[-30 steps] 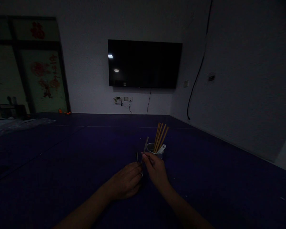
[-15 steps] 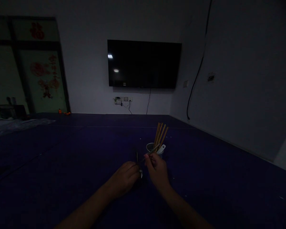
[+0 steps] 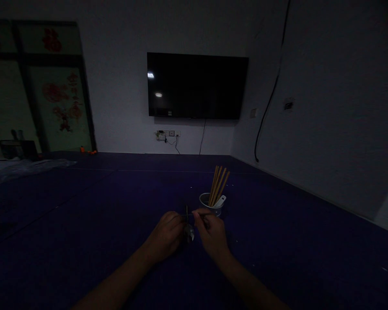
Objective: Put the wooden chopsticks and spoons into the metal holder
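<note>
My left hand and my right hand are both closed on one thin, dark, stick-like utensil, which spans the gap between them nearly level. Its ends are hidden in my fingers, and its kind is too dark to make out. Below it, a metal spoon lies on the purple tabletop, bowl toward me, close to my left fingertips. Just behind my right hand stands a small pot-like cup. Several wooden chopsticks and a white spoon handle stick up out of it, leaning right.
Crumpled clear plastic and a dark basket-like holder sit at the far left. Small orange items lie by the back wall. A television hangs above, with a black cable along the right wall.
The thin utensil has swung from slanting up past my right hand to nearly level. My left hand has shifted slightly up and left, so more of the metal spoon shows.
</note>
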`<state>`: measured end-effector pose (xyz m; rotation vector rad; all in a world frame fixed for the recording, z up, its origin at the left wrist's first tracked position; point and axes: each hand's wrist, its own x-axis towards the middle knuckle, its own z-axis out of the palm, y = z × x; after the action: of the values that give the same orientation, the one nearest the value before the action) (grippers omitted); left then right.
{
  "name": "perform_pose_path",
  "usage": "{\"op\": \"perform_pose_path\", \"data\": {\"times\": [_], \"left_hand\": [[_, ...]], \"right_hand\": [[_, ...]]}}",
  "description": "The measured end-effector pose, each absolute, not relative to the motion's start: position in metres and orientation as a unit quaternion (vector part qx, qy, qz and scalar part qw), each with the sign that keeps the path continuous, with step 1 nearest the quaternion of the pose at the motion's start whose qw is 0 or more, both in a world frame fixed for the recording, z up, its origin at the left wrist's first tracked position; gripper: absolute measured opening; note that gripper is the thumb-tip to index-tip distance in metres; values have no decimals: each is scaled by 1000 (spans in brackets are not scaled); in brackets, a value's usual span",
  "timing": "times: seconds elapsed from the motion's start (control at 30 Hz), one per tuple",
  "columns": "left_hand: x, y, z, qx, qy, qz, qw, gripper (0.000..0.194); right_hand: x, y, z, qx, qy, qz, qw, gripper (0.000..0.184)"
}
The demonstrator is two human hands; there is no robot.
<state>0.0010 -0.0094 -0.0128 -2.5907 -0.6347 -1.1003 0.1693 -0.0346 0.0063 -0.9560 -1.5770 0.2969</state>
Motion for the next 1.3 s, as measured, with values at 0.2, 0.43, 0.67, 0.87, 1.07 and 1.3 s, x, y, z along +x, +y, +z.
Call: {"op": "perform_pose_path", "data": {"times": [0.2,0.43,0.67,0.87,1.07,1.3], "left_hand": [[0,-9,-13,-880,-252,-382,125,23],[-2,-10,-13,-885,-281,-348,132,31],[-5,-12,-10,-888,-315,-307,133,32],[-4,-12,-10,-888,-321,-301,131,32],[-3,-10,-14,-871,-358,-307,138,38],[-5,-12,-11,-859,-387,-290,168,35]], "right_hand": [[170,-37,8,-404,-658,150,617,30],[168,-34,4,-378,-630,215,643,29],[170,-34,4,-360,-627,240,648,27],[169,-34,5,-340,-632,279,639,36],[166,-33,2,-326,-642,312,620,42],[163,-32,4,-310,-634,302,641,33]]}}
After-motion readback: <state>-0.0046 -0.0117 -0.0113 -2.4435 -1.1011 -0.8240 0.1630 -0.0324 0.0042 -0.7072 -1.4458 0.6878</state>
